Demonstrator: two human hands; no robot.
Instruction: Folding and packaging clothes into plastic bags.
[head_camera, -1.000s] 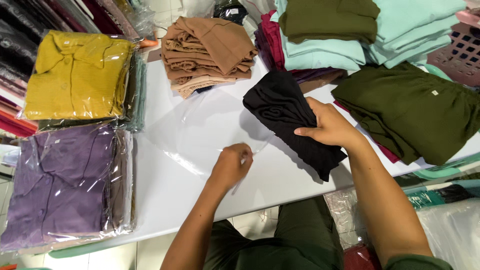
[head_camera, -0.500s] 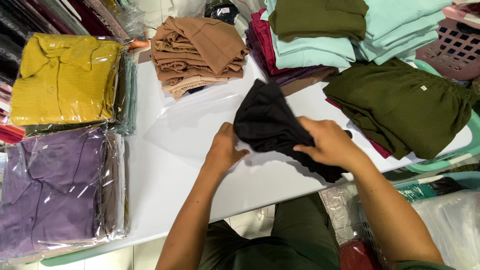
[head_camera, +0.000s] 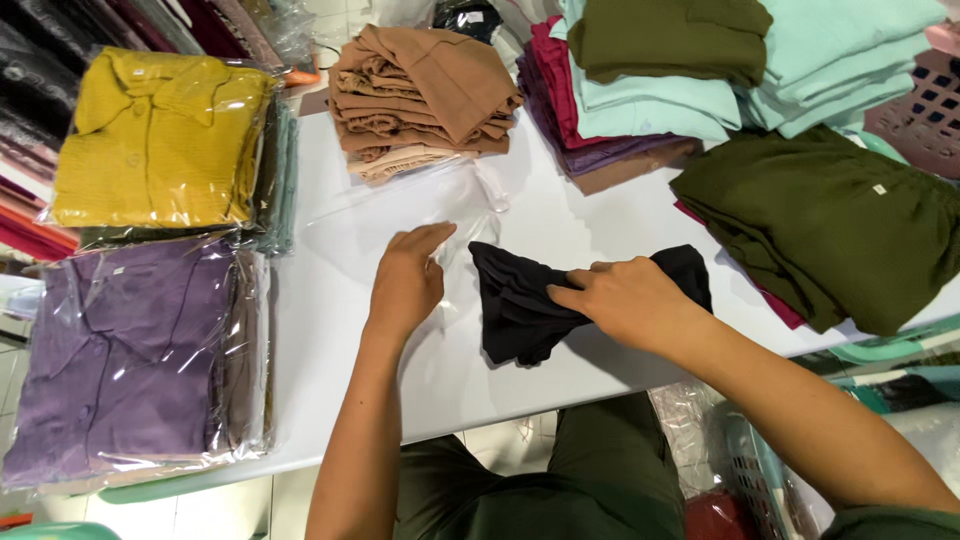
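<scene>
From the head view, looking down, a white table (head_camera: 560, 215) is full of folded clothes. The right hand (head_camera: 625, 300) lies on a folded black cloth (head_camera: 520, 305) near the middle of the table – its fingers are bent and close around the right part of the cloth, bunching it. The left hand (head_camera: 408, 275) lies flat just left of the cloth, fingers held close together and pointing far, pressing on a clear plastic bag (head_camera: 400, 215) that is spread on the table. The cloth's left end sits at the edge of the bag, close to the left hand; I cannot tell if any of it is inside.

On the left, a yellow shirt in a bag (head_camera: 155, 140) lies far, and a purple shirt in a bag (head_camera: 125, 355) lies near – each on a stack of more bagged clothes. At the far side sits a pile of tan clothes (head_camera: 420, 90). To the right of it is a stack of mint clothes (head_camera: 830, 60) with a dark green piece (head_camera: 665, 35) on part of it. On the right edge lies a pile of dark green clothes (head_camera: 840, 225).
</scene>
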